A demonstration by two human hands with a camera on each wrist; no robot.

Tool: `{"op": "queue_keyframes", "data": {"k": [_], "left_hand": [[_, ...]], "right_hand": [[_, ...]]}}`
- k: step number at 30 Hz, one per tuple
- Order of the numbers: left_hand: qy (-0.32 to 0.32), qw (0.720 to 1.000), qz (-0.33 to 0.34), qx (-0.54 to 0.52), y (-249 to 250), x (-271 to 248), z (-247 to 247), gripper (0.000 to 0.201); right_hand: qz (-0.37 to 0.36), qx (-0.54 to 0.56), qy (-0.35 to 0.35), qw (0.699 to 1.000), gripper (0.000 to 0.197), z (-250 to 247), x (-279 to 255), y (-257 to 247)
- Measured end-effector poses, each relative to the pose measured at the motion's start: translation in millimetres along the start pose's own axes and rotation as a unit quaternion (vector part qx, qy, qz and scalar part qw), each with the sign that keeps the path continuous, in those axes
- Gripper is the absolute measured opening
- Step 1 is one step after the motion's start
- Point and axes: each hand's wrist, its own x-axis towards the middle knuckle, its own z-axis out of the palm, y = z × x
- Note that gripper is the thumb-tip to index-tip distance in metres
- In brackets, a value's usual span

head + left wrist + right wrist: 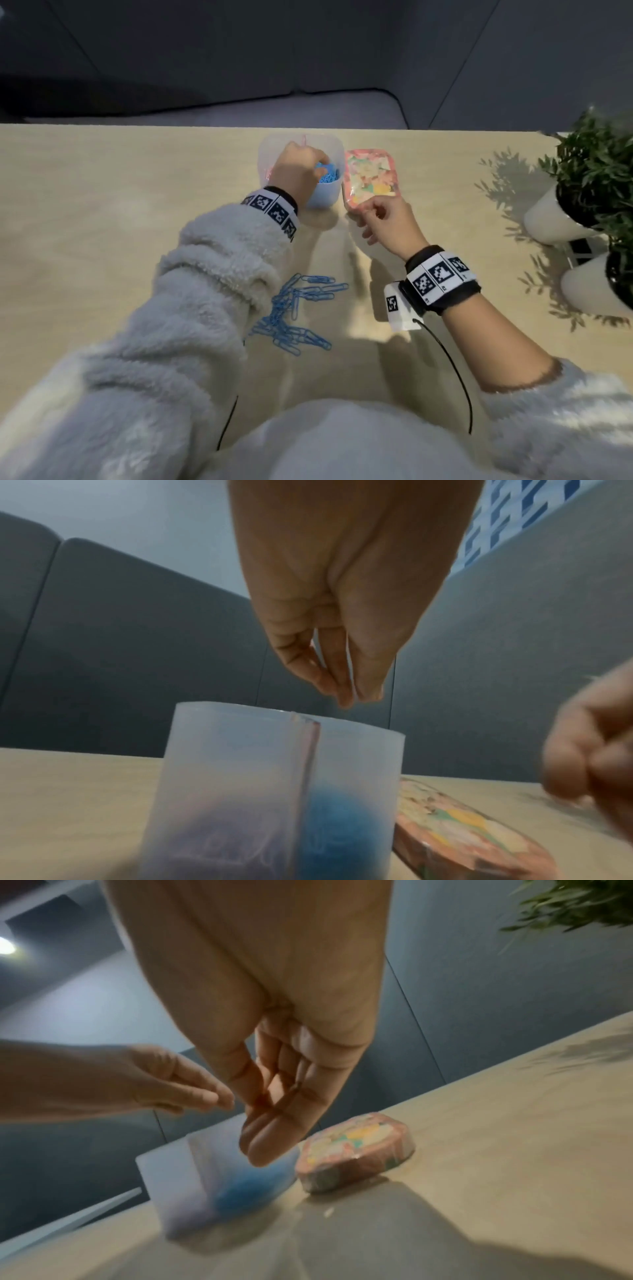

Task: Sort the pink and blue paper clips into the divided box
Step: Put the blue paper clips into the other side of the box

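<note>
A translucent divided box (pixel 329 140) stands at the far middle of the table. Its right compartment holds blue paper clips (pixel 89 176)... blue paper clips (pixel 328 176), and faint pink clips (pixel 268 171) show in its left one. My left hand (pixel 308 161) hovers over the box, its fingers (pixel 349 696) straight and gathered just above the rim (pixel 240 707), with no clip visible in them. My right hand (pixel 371 214) hangs loosely beside the box, above the table; the right wrist view shows straight fingers (pixel 263 1148) holding nothing visible. Several loose blue clips (pixel 294 315) lie near me.
A flat pink patterned case (pixel 371 174) lies just right of the box, under my right hand's fingertips. Two white pots with green plants (pixel 589 178) stand at the table's right edge. A grey sofa sits beyond the far edge.
</note>
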Motion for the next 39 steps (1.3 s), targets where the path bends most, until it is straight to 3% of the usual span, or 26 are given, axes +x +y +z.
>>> {"op": "queue_keyframes", "data": {"k": [3,6,10,16,21,30,34,39], "left_hand": [[0.043,0.998,0.041,0.000,-9,-32,7,0.024],[-0.025,0.999,0.024,0.012,-25,-70,22,0.017],[-0.135,0.990,-0.023,0.039,-44,-110,42,0.028],[-0.141,0.989,-0.046,0.022,-54,-145,65,0.051],[-0.136,0.989,-0.061,-0.003,-59,-153,68,0.043],[-0.131,0.990,-0.053,0.013,-52,-149,69,0.024],[-0.152,0.986,-0.058,0.030,-48,-144,72,0.014],[-0.157,0.986,-0.019,0.057,-47,-143,71,0.015]], "right_hand": [[-0.022,-0.102,-0.063,0.993,0.019,11,-12,18],[-0.042,-0.183,-0.120,0.975,0.027,22,-28,28],[-0.089,-0.259,-0.195,0.942,0.050,40,-42,30],[-0.138,-0.341,-0.210,0.906,0.054,61,-55,31],[-0.155,-0.350,-0.202,0.902,0.028,62,-57,33],[-0.093,-0.337,-0.153,0.924,0.008,55,-63,44],[-0.091,-0.345,-0.167,0.919,0.006,58,-65,46],[-0.050,-0.274,-0.185,0.942,0.007,45,-50,28]]}}
